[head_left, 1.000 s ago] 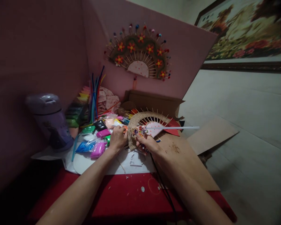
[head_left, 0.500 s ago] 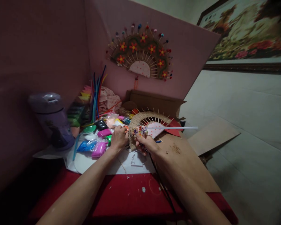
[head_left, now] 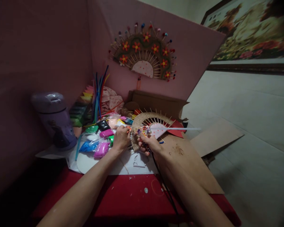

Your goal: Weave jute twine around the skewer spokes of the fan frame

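Observation:
A glue gun with a colourful flower pattern (head_left: 140,130) is gripped in my right hand (head_left: 152,144), its nose toward the left. From its back end a long whitish glue stick (head_left: 184,128) sticks out to the right, and a black cord (head_left: 161,178) hangs down. Beneath lies a half-round fan of wound twine on thin sticks (head_left: 144,117), with a dotted pink half-circle at its middle (head_left: 159,130). My left hand (head_left: 121,138) is closed at the fan's left end, fingers pinched on its edge; the fingertips are partly hidden, close to the gun's nose.
Bags of coloured clay (head_left: 101,150) crowd the left, with a purple tumbler (head_left: 58,126) and pipe cleaners (head_left: 99,94) behind. Cardboard (head_left: 191,167) covers the right of the red table (head_left: 123,201). A finished flowered fan (head_left: 142,47) hangs on the pink board.
The view has shifted slightly, so everything sits a little further right. Both hands keep nearly the same place, the right one still around the glue gun.

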Motion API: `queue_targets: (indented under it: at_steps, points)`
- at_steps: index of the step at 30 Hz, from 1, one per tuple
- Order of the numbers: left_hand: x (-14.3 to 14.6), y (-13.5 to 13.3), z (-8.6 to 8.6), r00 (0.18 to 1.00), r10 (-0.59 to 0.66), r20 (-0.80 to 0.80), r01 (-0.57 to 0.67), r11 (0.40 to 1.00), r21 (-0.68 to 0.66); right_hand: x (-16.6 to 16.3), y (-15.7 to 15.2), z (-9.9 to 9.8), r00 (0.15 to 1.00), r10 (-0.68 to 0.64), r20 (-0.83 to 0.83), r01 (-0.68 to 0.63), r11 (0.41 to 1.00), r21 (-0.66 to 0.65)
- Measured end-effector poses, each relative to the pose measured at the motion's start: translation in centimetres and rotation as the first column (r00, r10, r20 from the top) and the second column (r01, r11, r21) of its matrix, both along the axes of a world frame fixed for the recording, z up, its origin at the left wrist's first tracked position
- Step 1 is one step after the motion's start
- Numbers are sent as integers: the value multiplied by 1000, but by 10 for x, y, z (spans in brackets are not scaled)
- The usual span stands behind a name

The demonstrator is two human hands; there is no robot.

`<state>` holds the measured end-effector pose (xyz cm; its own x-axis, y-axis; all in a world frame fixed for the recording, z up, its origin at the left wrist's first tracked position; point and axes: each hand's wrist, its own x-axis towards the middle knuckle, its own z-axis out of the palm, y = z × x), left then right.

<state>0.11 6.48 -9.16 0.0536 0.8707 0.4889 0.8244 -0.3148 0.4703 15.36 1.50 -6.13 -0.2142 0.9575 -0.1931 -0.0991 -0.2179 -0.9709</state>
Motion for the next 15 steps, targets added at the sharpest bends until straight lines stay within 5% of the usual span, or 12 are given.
queue_targets:
  at_steps: [15]
  points:
    - [-1, -2, 2, 1000, -7, -4, 7, 1000, 22, 4, 3, 0, 999, 2, -42, -5, 997, -76]
